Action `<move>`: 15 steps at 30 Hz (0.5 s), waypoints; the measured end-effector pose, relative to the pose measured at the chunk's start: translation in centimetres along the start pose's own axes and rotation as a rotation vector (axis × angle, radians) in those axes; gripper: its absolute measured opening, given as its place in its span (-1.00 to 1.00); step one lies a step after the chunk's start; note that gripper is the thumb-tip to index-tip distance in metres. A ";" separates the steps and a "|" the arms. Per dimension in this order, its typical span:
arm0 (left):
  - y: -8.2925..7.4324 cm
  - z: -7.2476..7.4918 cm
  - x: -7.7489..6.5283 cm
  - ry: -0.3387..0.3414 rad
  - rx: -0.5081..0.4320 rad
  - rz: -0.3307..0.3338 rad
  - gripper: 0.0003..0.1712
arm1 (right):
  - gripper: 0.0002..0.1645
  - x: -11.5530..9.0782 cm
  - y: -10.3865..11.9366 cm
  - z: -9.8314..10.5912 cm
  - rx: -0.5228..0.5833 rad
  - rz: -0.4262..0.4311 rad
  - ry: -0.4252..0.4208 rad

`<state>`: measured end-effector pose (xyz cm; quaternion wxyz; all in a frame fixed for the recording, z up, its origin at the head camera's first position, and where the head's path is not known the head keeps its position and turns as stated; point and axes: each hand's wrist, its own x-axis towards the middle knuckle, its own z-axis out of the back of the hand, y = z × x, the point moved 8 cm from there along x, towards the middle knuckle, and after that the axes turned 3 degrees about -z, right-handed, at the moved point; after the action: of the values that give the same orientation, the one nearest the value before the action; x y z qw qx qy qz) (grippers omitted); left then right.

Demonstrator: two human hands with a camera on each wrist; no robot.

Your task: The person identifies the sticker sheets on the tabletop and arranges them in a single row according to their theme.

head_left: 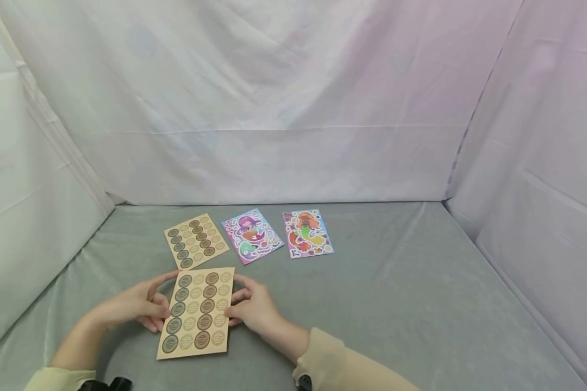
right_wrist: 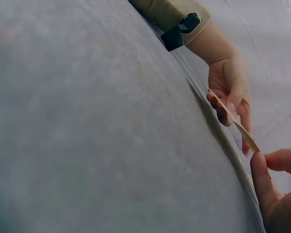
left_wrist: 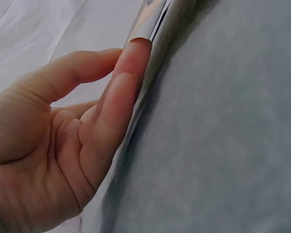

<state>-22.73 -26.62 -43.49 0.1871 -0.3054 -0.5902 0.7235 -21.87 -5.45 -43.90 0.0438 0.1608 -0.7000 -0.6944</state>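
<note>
A tan sheet of round stickers (head_left: 195, 315) is held tilted just above the grey cloth, its printed side up in the head view. My left hand (head_left: 139, 305) grips its left edge with the thumb on top and the index finger stretched along the upper corner. At the opposite edge, my right hand (head_left: 255, 307) pinches the sheet between thumb and fingers. Seen edge-on in the right wrist view, the sticker sheet (right_wrist: 238, 125) bows slightly between both hands. The left wrist view shows only a corner of it beyond the fingertips (left_wrist: 133, 58).
Behind the held sheet lies a second tan sticker sheet (head_left: 194, 239). To its right are a mermaid sticker sheet with purple hair (head_left: 252, 234) and another mermaid sticker sheet (head_left: 308, 233). Grey cloth (head_left: 396, 304) covers the table, and white curtains (head_left: 293, 108) enclose it.
</note>
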 end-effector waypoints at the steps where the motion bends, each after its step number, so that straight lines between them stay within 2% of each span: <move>1: 0.1 0.0 -0.1 0.002 -0.002 0.008 0.11 | -0.12 0.0 -0.1 -0.1 -0.002 -0.006 -0.002; 7: 0.6 0.4 -0.6 0.002 0.010 0.038 0.11 | -0.12 -0.1 -0.2 -0.9 -0.001 -0.016 0.002; 15: 0.7 1.0 -1.2 0.003 0.038 0.046 0.07 | -0.12 0.0 -0.5 -1.8 -0.017 -0.033 -0.013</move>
<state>-22.38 -28.27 -43.78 0.1770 -0.3166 -0.5687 0.7383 -21.25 -7.17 -44.30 0.0290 0.1675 -0.6915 -0.7021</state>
